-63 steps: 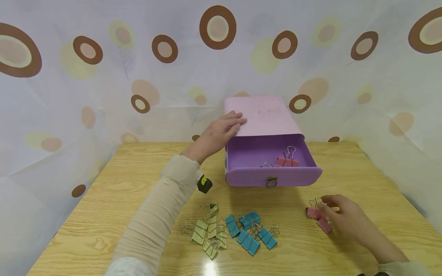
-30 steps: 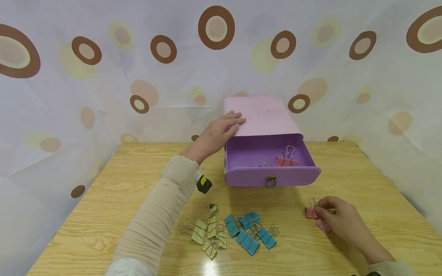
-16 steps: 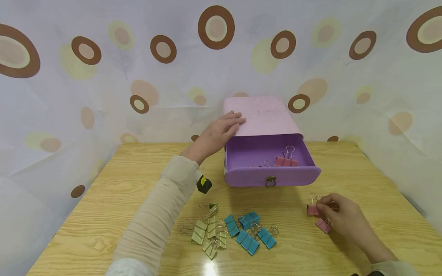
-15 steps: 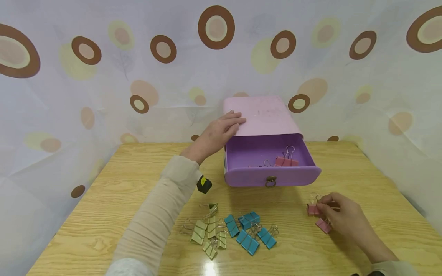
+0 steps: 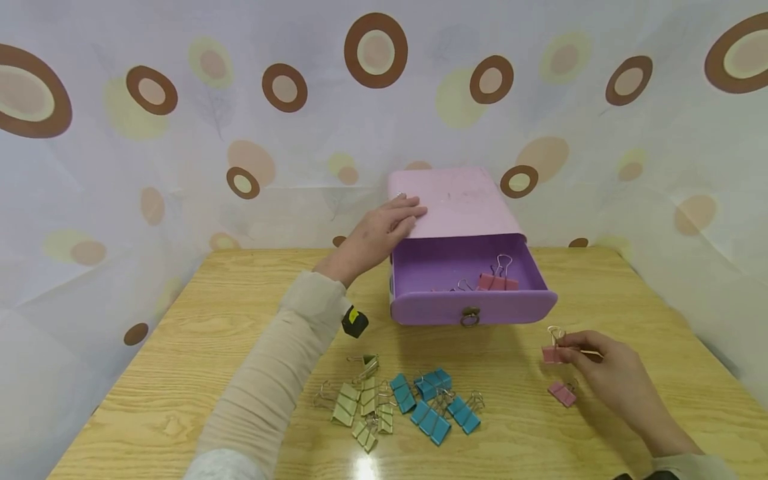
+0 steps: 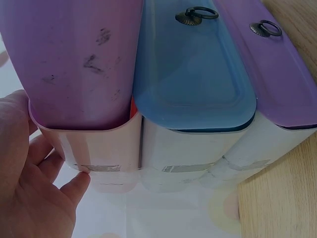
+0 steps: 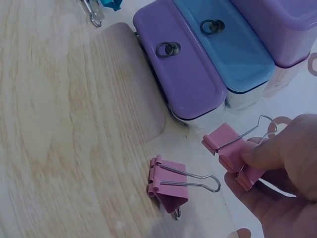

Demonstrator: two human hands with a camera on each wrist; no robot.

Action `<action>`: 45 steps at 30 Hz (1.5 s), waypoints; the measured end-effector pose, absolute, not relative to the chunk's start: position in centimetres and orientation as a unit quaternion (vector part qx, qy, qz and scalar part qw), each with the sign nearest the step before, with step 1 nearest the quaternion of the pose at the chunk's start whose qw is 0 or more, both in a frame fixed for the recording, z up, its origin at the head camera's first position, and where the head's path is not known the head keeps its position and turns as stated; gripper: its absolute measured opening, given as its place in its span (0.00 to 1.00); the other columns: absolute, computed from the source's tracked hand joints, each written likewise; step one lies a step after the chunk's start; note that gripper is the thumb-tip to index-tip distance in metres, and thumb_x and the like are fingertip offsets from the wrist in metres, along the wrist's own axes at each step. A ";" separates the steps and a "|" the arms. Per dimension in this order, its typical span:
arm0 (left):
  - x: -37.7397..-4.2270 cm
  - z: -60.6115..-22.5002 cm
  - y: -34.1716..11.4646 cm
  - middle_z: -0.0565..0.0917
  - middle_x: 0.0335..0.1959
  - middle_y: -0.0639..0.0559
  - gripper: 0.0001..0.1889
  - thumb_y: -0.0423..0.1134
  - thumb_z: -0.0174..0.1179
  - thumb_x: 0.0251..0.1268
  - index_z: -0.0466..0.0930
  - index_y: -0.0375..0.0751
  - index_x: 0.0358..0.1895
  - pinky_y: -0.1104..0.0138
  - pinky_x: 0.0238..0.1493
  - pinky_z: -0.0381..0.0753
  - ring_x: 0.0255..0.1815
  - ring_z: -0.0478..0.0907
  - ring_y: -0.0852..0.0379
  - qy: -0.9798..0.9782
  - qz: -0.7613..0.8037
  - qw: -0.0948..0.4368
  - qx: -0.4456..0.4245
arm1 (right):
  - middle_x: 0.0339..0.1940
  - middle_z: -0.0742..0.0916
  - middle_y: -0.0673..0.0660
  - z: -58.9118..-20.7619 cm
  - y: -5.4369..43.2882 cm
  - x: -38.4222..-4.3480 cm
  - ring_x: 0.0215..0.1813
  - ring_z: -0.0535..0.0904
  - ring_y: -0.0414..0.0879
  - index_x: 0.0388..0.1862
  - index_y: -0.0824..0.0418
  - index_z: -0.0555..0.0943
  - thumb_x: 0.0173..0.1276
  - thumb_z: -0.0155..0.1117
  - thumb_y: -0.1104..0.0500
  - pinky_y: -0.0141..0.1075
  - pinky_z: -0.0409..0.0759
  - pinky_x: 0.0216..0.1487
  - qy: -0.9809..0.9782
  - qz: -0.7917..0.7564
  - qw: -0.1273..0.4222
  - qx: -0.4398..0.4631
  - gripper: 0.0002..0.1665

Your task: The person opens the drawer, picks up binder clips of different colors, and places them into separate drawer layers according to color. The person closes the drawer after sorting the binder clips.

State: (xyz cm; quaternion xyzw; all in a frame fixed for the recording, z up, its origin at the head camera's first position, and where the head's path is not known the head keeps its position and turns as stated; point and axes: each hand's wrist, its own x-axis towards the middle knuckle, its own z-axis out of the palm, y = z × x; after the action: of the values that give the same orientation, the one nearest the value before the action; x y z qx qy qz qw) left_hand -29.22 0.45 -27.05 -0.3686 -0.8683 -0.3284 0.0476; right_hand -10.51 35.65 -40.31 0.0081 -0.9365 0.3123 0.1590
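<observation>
You pinch the pink binder clip (image 5: 551, 355) between your right hand's (image 5: 617, 373) thumb and fingers, with the open purple drawer (image 5: 429, 310) beyond and left of it, its pink casing (image 5: 465, 203) under your left hand's (image 5: 373, 235) loosely extended fingers.

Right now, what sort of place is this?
Likely a small indoor workspace, maybe staged for recording: a creased patterned sheet behind a wooden table, with a drawer box standing on it. The wider room isn't visible.
</observation>
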 end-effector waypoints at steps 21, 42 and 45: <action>-29.2 -27.0 0.4 0.64 0.77 0.55 0.21 0.44 0.42 0.82 0.71 0.50 0.71 0.68 0.82 0.50 0.82 0.51 0.58 -0.867 -0.332 0.051 -0.369 | 0.41 0.83 0.23 -36.3 36.5 -10.4 0.46 0.72 0.10 0.53 0.58 0.85 0.71 0.65 0.52 0.09 0.74 0.40 -0.913 0.367 0.177 -0.007 0.17; -29.3 -27.2 0.5 0.64 0.77 0.54 0.21 0.44 0.43 0.82 0.71 0.50 0.71 0.68 0.82 0.50 0.82 0.51 0.58 -0.866 -0.332 0.054 -0.370 | 0.41 0.84 0.22 -31.0 34.7 -11.7 0.47 0.76 0.15 0.51 0.62 0.86 0.69 0.67 0.59 0.09 0.75 0.43 -0.890 0.381 0.248 0.023 0.14; -29.3 -27.2 0.4 0.64 0.77 0.54 0.21 0.44 0.43 0.81 0.71 0.50 0.71 0.68 0.82 0.50 0.82 0.51 0.58 -0.866 -0.333 0.055 -0.370 | 0.40 0.84 0.23 -30.4 34.3 -12.0 0.47 0.78 0.16 0.50 0.64 0.86 0.68 0.67 0.62 0.10 0.75 0.46 -0.882 0.391 0.261 0.031 0.13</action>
State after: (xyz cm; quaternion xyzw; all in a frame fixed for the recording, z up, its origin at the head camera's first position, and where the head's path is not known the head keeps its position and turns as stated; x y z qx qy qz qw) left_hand -29.35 0.44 -27.18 -0.3695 -0.8658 -0.3329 0.0547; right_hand -12.03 34.27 -30.36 0.0314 -0.8822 0.3909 0.2607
